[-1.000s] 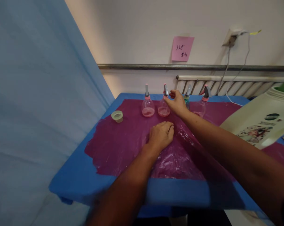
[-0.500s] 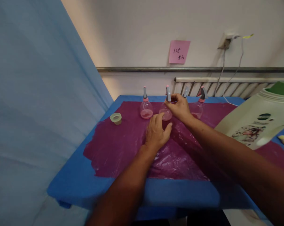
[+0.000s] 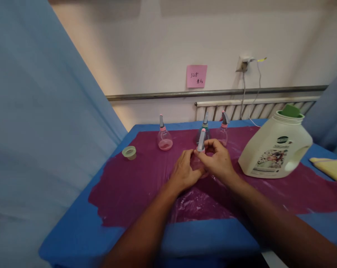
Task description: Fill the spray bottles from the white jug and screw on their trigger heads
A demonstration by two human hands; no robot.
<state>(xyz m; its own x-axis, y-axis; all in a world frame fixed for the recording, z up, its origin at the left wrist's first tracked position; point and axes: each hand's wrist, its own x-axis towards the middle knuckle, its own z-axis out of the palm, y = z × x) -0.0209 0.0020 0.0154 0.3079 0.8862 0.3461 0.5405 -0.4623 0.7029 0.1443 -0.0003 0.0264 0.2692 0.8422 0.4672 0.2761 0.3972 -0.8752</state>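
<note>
Between my two hands stands a clear spray bottle [image 3: 196, 163] with a grey and pink trigger head. My left hand [image 3: 184, 170] is wrapped around the left side of its round body. My right hand [image 3: 217, 158] grips the collar just below the trigger head, thumb and fingers closed on it. Most of the bottle's body is hidden by my hands. To the left, another spray bottle [image 3: 165, 141] holds some pink liquid. Behind my hands are a teal spray bottle [image 3: 204, 132] and a clear one [image 3: 223, 133] with a grey and pink head.
A large pale jug [image 3: 269, 152] with a green piece in its mouth stands at right, near a folded yellow cloth [image 3: 331, 169]. A small greenish cup [image 3: 129, 152] sits at left. Purple plastic sheeting [image 3: 129, 190] covers part of the blue table [image 3: 73, 223]. A blue curtain [image 3: 40, 130] hangs at left.
The spray bottle has come nearer to me, away from the row at the back. My left hand has closed around its body; my right stays at the collar. The view has shifted right.
</note>
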